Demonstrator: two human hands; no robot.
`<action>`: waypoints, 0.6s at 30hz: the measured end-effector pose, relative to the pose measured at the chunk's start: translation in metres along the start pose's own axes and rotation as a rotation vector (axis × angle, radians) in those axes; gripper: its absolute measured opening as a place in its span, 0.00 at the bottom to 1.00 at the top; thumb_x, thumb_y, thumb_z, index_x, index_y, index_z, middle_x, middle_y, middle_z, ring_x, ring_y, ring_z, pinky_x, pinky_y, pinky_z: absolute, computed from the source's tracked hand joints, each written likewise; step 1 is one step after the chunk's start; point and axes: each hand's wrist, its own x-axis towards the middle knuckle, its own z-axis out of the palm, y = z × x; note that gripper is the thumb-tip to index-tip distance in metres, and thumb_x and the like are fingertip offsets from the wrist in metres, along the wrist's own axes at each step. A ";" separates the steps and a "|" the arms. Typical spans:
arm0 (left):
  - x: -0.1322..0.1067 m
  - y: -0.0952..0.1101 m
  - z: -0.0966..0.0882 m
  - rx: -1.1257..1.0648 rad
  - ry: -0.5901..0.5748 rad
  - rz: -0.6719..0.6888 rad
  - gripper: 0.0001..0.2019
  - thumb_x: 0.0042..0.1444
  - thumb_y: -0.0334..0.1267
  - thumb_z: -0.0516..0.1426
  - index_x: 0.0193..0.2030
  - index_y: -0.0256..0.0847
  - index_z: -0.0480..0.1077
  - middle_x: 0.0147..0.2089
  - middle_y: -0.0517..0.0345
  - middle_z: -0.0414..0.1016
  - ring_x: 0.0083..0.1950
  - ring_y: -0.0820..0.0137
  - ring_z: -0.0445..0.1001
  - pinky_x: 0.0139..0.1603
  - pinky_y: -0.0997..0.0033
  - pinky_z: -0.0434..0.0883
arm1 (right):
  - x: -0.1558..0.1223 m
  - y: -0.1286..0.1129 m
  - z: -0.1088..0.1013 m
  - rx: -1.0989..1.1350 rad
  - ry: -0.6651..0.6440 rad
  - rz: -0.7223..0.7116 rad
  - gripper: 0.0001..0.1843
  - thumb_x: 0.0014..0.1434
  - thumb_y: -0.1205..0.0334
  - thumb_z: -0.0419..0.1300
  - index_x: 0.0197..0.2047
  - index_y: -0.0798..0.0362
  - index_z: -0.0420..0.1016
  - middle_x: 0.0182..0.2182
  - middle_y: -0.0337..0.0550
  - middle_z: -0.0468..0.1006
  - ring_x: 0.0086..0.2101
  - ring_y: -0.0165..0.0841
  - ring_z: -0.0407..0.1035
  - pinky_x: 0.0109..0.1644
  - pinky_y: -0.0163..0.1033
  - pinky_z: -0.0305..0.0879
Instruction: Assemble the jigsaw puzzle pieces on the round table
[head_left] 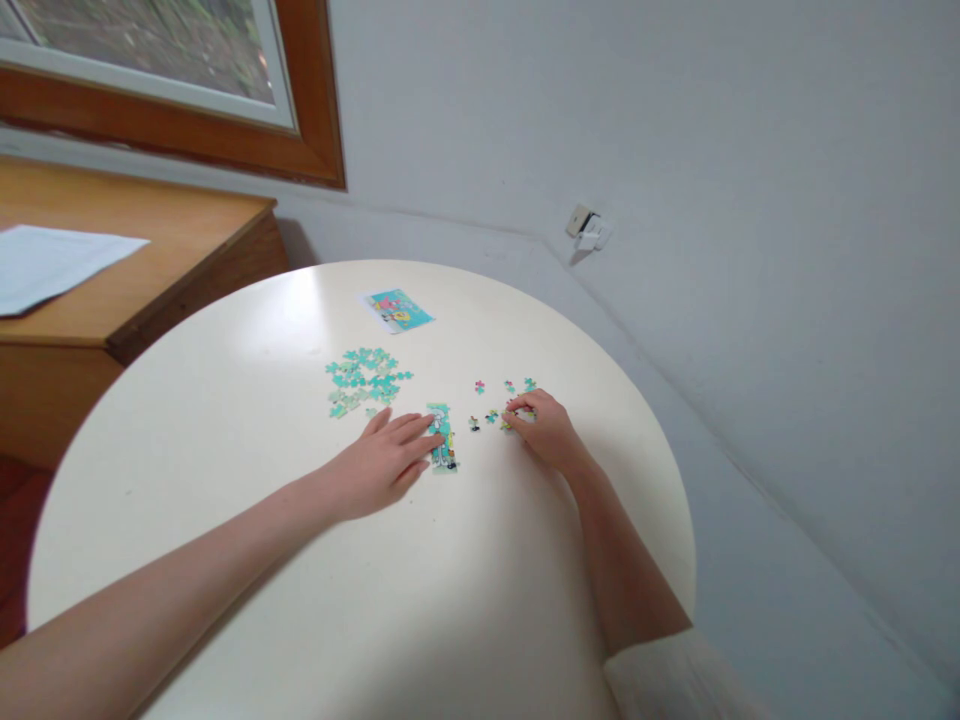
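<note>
Reaching in from the lower left corner, a bare left forearm slants across a round, pale bench [187, 450] to a left hand [379, 465] laid low and flat, back upward. Its fingers are fanned apart and point to the right; the longest fingertips rest over the left side of a narrow, upright strip of joined puzzle pieces [446, 455], teal with cartoon figures, near the middle of the bench.

From the lower right, past a pale sleeve [671, 675] at the elbow, the right forearm angles up and inward. The right hand [513, 412] is bent at the wrist, with thumb and index finger curved toward each other — nearly meeting — over a few small, colourful pieces. Whether a piece is pinched between them, I cannot tell.

Several loose puzzle pieces [491, 416] lie between the strip and the right hand and just beyond it, including a pinkish one [480, 386] set a little apart. Beyond the left hand sits a larger scatter of teal and pale green pieces [367, 378]. Farther back lies a small picture card [401, 310] — teal, with pink and yellow figures — tilted on the bench.
</note>
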 end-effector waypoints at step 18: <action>-0.001 0.000 0.001 0.009 0.019 0.009 0.19 0.61 0.36 0.44 0.57 0.45 0.62 0.62 0.49 0.62 0.62 0.60 0.59 0.62 0.45 0.52 | -0.001 -0.008 -0.003 0.070 0.014 -0.004 0.03 0.44 0.65 0.60 0.27 0.52 0.71 0.26 0.38 0.73 0.29 0.30 0.66 0.37 0.37 0.63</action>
